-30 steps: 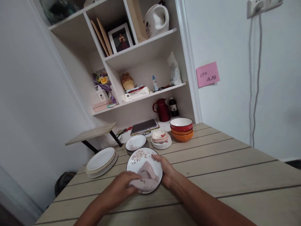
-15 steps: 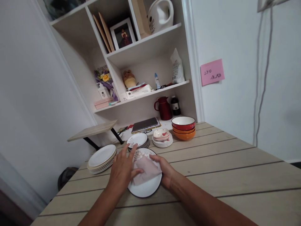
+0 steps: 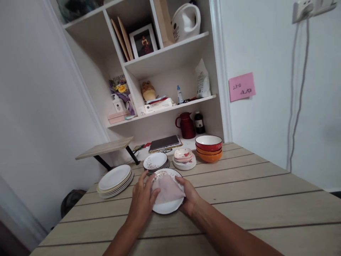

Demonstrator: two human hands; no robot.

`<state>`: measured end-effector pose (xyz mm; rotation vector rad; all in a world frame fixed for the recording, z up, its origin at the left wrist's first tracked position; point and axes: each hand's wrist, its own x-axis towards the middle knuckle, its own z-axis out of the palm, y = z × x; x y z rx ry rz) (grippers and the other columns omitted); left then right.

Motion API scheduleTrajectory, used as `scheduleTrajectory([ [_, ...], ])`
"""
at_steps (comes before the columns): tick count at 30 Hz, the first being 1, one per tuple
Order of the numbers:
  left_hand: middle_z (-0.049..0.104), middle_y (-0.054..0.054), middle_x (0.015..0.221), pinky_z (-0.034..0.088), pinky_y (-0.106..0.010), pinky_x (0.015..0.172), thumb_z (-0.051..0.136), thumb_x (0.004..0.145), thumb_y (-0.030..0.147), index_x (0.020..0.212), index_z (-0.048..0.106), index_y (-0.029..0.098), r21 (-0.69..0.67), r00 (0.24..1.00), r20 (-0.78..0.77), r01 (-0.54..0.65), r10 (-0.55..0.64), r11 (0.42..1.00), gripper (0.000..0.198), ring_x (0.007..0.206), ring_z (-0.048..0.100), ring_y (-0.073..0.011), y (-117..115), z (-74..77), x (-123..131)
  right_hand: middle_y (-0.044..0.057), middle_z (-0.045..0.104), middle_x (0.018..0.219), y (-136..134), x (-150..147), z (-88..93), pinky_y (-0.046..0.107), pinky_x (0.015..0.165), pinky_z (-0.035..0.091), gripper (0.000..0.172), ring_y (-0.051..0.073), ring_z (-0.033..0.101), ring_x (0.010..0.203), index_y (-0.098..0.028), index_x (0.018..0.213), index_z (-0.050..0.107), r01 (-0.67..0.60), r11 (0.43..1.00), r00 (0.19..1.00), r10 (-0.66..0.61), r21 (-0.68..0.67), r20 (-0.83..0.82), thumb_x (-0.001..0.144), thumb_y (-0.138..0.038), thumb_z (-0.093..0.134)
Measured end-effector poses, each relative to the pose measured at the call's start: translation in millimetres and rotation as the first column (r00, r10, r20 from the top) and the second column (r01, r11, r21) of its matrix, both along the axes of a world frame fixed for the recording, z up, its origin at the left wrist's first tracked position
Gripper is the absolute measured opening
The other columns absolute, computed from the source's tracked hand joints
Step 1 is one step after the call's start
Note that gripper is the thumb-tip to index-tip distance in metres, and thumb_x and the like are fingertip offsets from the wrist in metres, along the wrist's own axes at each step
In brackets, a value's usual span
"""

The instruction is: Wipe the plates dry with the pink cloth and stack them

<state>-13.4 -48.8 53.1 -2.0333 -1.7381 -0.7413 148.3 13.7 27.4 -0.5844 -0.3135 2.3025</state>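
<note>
A round white plate (image 3: 166, 208) with a dark rim and a brown floral print is in front of me, tilted slightly. A pale pink cloth (image 3: 167, 188) lies across its middle. My right hand (image 3: 188, 195) grips the plate's right edge, thumb on top by the cloth and fingers hidden underneath. My left hand (image 3: 142, 197) is at the plate's left edge with its fingers stretched and apart. Its thumb reaches over the cloth's left side. Just behind the plate stands a stack of similar floral plates (image 3: 155, 161).
Larger white plates (image 3: 115, 177) are stacked at left. Small dishes (image 3: 184, 160) and red and orange bowls (image 3: 209, 148) stand at the back right. A small wooden stand (image 3: 103, 147), a dark laptop-like slab (image 3: 164, 142) and a red jug (image 3: 187, 125) are near the shelves.
My left hand has drawn back and to the right, from over the plate towards its left edge. The plate has shifted slightly right and appears more tilted. My right hand keeps its grip.
</note>
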Motion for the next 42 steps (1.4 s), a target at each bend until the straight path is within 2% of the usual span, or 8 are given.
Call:
scheduleTrajectory([
  [4,0.040,-0.012,0.145,0.030,-0.052,0.110,0.044,0.092,0.020,0.134,0.047,0.025,0.208,0.978,-0.190,0.130,-0.091,0.969,0.043,0.136,0.035,-0.0268,-13,1.1,11,0.008,0.073,0.073,4,-1,-4.2,0.040,0.080,0.050,0.036,0.024,0.067,0.066,-0.013,0.104,0.061,0.055,0.998,0.997,-0.054,-0.016,0.048,0.083,-0.039,0.048],
  [12,0.022,-0.023,0.153,0.036,-0.052,0.107,0.054,0.083,0.054,0.150,-0.008,0.017,-0.057,0.945,-0.195,0.256,-0.262,0.965,0.098,0.141,0.025,-0.0339,-14,-34.8,37,0.010,0.074,0.078,0,-2,-2.9,0.035,0.083,0.051,0.034,0.022,0.069,0.073,-0.010,0.097,0.065,0.053,0.998,0.998,-0.052,0.026,-0.022,0.084,-0.038,0.053],
  [16,0.023,-0.023,0.153,0.036,-0.050,0.108,0.054,0.081,0.058,0.149,-0.013,0.018,-0.106,0.942,-0.148,0.287,-0.300,0.952,0.103,0.141,0.024,-0.0340,-12,-54.3,39,0.011,0.074,0.079,-1,-4,-7.6,0.035,0.087,0.050,0.035,0.023,0.070,0.077,-0.009,0.098,0.066,0.068,0.995,0.997,-0.066,0.071,-0.026,0.084,-0.040,0.056],
  [20,0.023,-0.021,0.153,0.034,-0.049,0.109,0.048,0.083,0.060,0.149,-0.012,0.018,-0.135,0.919,-0.179,0.331,-0.351,0.934,0.099,0.141,0.024,-0.0322,-13,-52.4,37,0.012,0.074,0.080,1,-2,-6.7,0.036,0.087,0.050,0.043,0.023,0.070,0.079,-0.007,0.105,0.064,0.019,0.994,0.999,-0.014,0.104,-0.045,0.087,-0.043,0.052],
  [25,0.021,-0.015,0.155,0.028,-0.047,0.113,0.047,0.085,0.058,0.150,-0.004,0.020,-0.255,0.855,-0.280,0.373,-0.437,0.892,0.091,0.142,0.024,-0.0274,-18,-23.1,27,0.016,0.074,0.089,-4,1,-1.8,0.035,0.088,0.049,0.053,0.023,0.070,0.084,-0.003,0.112,0.062,-0.154,0.977,0.985,0.164,0.148,-0.056,0.088,-0.048,0.050],
  [30,0.031,-0.009,0.152,0.022,-0.052,0.115,0.058,0.084,0.047,0.150,0.008,0.026,-0.285,0.897,-0.309,0.231,-0.317,0.930,0.086,0.141,0.027,-0.0258,-10,-1.9,12,0.014,0.074,0.095,-10,-6,-6.5,0.034,0.086,0.049,0.050,0.022,0.070,0.083,-0.006,0.116,0.061,-0.111,0.977,0.991,0.121,0.181,-0.049,0.088,-0.046,0.053],
  [36,0.038,-0.007,0.149,0.023,-0.063,0.111,0.064,0.082,0.035,0.145,0.031,0.026,-0.220,0.941,-0.327,0.014,-0.087,0.975,0.071,0.140,0.029,-0.0305,-1,-6.7,7,0.013,0.074,0.093,-11,-8,-8.2,0.035,0.082,0.050,0.052,0.022,0.069,0.079,-0.009,0.116,0.061,-0.116,0.973,0.991,0.128,0.197,-0.045,0.086,-0.050,0.053],
  [42,0.030,-0.015,0.152,0.031,-0.060,0.108,0.076,0.069,0.041,0.140,0.039,0.024,-0.012,0.881,-0.429,0.216,-0.200,0.976,0.081,0.140,0.026,-0.0341,-21,-10.5,15,0.012,0.074,0.093,-16,-4,2.9,0.034,0.087,0.049,0.051,0.023,0.070,0.085,-0.008,0.112,0.063,-0.148,0.971,0.981,0.168,0.187,-0.096,0.087,-0.051,0.052],
])
